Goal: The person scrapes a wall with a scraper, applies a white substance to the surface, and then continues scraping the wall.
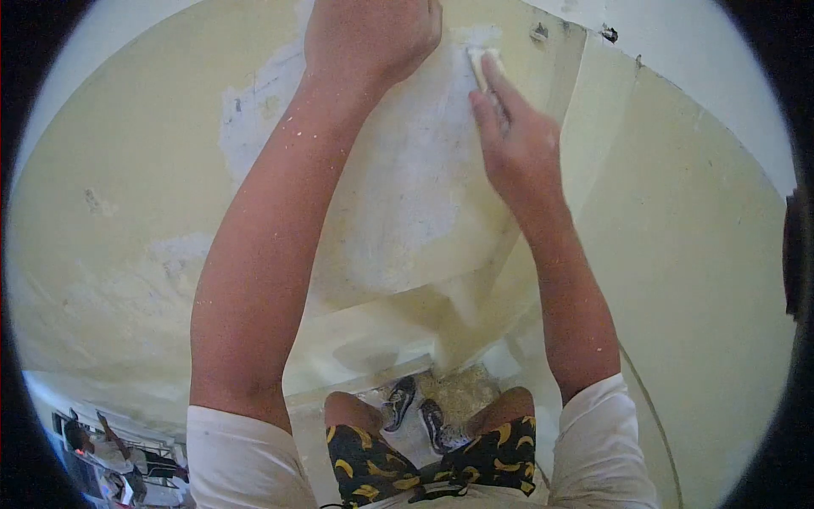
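My right hand (526, 140) is closed around a pale, flat sanding block (485, 68), its fingers stretched along it and slightly blurred. The block lies against the yellowish wall (136, 161), at the upper right edge of a whitish patch (407, 170). Higher up and to the left is my left hand (373, 38), cut off by the top of the view. Its back and wrist show, but most of its fingers are hidden, so I cannot see whether it holds anything. Pale specks dot both forearms.
A wall corner (577, 76) runs down on the right, with a second yellowish wall (678, 220) beyond it. Below are my shoes (398, 403) beside a speckled floor patch (466, 390). Another person (110, 450) is at the far lower left, near metal rails.
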Action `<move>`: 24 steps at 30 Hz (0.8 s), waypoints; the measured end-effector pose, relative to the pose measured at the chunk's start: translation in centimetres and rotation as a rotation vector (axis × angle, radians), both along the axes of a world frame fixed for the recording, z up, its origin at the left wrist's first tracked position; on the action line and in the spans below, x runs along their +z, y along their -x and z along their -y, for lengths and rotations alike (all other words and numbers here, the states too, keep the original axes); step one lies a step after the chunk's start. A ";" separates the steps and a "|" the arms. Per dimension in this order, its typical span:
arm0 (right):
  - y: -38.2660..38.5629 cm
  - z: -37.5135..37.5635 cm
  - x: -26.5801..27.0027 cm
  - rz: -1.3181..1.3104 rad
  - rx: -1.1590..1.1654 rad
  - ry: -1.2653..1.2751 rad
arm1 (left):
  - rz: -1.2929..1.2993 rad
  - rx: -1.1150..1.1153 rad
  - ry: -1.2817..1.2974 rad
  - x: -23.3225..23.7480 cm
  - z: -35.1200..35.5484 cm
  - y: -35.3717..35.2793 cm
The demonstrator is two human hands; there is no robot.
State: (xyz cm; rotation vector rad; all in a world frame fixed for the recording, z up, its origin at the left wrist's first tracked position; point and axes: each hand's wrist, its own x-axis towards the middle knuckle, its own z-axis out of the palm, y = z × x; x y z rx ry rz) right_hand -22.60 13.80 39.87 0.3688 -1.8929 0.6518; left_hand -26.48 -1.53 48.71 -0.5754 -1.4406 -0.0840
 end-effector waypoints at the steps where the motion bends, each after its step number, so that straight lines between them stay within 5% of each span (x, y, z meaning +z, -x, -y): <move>1: -0.2 0.2 0.8 0.002 0.004 0.000 | 0.022 -0.003 0.012 0.1 0.0 -0.1; 24: 0.4 0.5 2.0 0.072 -0.230 -0.027 | 0.002 -0.023 0.025 -0.9 0.4 0.6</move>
